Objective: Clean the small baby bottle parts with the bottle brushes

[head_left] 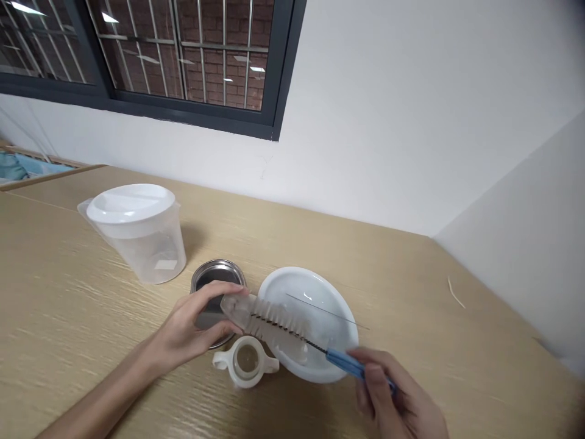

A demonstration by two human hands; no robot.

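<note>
My right hand (393,390) is closed around the blue handle of a bottle brush (292,332) with a twisted wire stem and pale bristles. The brush is held over a white bowl (338,360), its head pointing left. My left hand (194,320) pinches the pale, translucent tip of the head between thumb and fingers; whether that tip is a separate piece, I cannot tell. Just below sits a white ring with two side handles (245,379). Behind my left hand stands a round metal tin (214,266), partly hidden. A thin wire (329,311) lies across the bowl's rim.
At the back left stands a translucent pitcher (159,244) with a white lid. A thin pale strip (454,292) lies on the wooden table (402,286) at the right. A white wall and a barred window (192,55) rise behind.
</note>
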